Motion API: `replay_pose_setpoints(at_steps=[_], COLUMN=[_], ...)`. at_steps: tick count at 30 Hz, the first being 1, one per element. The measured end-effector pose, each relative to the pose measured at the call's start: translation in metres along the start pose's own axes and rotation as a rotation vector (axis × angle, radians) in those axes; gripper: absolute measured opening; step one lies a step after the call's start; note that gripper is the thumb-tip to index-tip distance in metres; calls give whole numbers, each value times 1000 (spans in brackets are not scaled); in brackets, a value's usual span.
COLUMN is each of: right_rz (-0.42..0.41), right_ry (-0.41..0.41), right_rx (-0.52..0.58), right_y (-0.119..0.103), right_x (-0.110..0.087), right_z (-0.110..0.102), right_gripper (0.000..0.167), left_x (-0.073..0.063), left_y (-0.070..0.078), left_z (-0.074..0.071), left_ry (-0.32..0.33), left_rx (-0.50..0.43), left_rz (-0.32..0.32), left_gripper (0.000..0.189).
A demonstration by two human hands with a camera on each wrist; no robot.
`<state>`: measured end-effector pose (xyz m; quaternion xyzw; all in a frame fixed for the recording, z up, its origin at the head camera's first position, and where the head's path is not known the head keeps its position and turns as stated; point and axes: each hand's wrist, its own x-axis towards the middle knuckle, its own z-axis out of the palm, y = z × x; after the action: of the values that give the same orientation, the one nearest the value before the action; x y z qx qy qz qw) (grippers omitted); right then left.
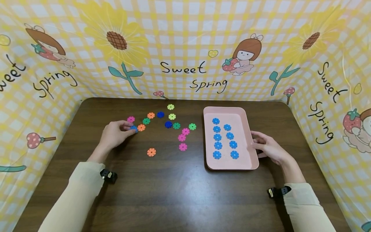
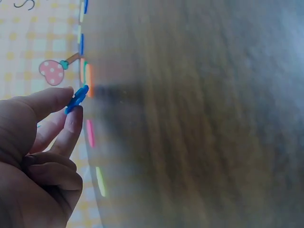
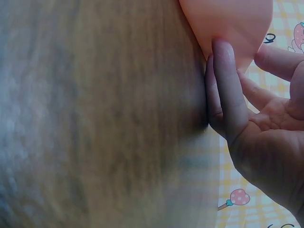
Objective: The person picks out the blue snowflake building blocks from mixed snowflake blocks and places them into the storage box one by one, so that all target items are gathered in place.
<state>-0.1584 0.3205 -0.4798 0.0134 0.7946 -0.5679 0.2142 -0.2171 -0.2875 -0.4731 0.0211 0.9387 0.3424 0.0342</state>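
Observation:
My left hand [image 1: 114, 134] is at the left of the table and pinches a blue flower-shaped disc [image 2: 77, 99] between thumb and fingertips. Close by it lie a pink disc [image 1: 131, 119] and an orange disc [image 1: 141, 128]. The pink tray [image 1: 226, 165] stands right of centre, holding several blue notched discs [image 1: 217, 137] in two columns. At its right edge, my right hand [image 1: 272, 149] holds the tray's side with thumb and fingers. In the right wrist view, fingertips [image 3: 223, 50] touch the pink outer wall; part of the grip is hidden there.
Between left hand and tray lie loose discs: orange [image 1: 151, 152], dark blue [image 1: 160, 114], green [image 1: 176, 126], yellow-green [image 1: 170, 107] and magenta [image 1: 182, 137]. A yellow checked cloth [image 1: 185, 42] rises behind and beside the brown table [image 1: 174, 193].

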Motion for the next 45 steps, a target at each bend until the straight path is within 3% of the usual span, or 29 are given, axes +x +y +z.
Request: replay_pose_setpoints(at_steps=[8,15,23,33,41,45], right_rz=[1,3,12,0,8,8], right_ry=[-5,-7,-3,-11,-4,-6], right_rx=[5,9,8,22,15,28], right_y=[-1,-1,-1,1,2,2], right_x=[0,0,-1,1,2,3], right_z=[-1,0,-1,-2,-4,-3], right_gripper=[70,70,70,71,71,70], left_x=[4,13,29,56,77,82], left_y=[30,71,128,198,234,250], left_z=[8,31,71,127,174,190], left_ry=[39,-11,-83,-115,-143,-167], left_rx=[-69,-136,-207,-260,-249,-244], left_rz=[87,140,216,298,318,303], left_gripper=[37,38,31,33,34,32])
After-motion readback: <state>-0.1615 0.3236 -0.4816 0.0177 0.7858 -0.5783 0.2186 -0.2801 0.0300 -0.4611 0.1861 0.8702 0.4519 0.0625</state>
